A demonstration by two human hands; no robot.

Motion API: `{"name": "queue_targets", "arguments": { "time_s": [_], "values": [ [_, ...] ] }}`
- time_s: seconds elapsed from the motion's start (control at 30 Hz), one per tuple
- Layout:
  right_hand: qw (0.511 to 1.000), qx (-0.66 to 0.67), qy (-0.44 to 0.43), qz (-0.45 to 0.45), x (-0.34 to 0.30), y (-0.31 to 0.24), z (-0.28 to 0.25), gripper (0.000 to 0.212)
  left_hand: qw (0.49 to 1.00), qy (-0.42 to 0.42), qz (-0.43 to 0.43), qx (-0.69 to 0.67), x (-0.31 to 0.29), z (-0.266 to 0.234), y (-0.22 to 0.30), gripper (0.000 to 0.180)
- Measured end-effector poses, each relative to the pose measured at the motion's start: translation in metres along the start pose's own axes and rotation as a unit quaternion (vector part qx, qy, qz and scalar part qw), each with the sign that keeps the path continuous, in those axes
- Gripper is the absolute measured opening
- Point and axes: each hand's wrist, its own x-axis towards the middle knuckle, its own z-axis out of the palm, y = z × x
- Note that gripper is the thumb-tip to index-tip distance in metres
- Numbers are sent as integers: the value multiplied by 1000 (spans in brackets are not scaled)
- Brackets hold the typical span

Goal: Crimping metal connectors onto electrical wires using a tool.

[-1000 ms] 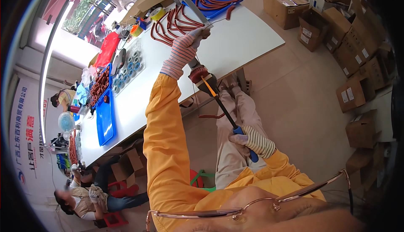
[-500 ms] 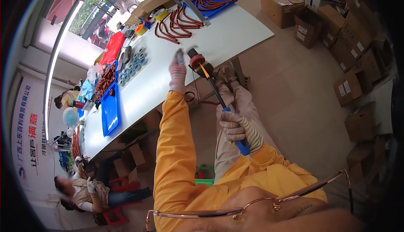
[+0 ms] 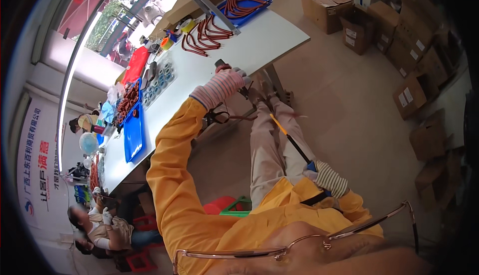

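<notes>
At lower right, the right hand point(image 3: 330, 179) grips a blue-handled tool point(image 3: 295, 144). The left hand point(image 3: 224, 86) (finger hold unclear) partly covers a red-and-black fixture point(image 3: 223, 67).

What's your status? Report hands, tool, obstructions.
Left hand at red-and-black device. Right hand gripping blue-handled tool. Reddish tubes farther back on table, apart from hands.

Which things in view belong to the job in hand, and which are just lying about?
Apparently in use:
- left hand, over a dark device
- right hand, gripping a blue-handled tool
- probably reddish-brown tubes

Seemingly lying about:
- cardboard boxes
- red item on the table
</notes>
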Motion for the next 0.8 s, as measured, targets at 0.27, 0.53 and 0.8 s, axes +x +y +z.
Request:
{"name": "queue_targets", "arguments": {
  "time_s": [0.27, 0.53, 0.8],
  "values": [
    [984, 110, -136, -43, 70, -42, 9, 33, 928, 158, -185, -283, 24, -30, -68, 21],
    [968, 167, -189, 17, 100, -80, 23, 26, 862, 264, -206, -380, 35, 4, -96, 17],
    [938, 243, -243, -37, 139, -99, 53, 26, 782, 335, -283, -443, 28, 59, -106, 13]
  ]
}}
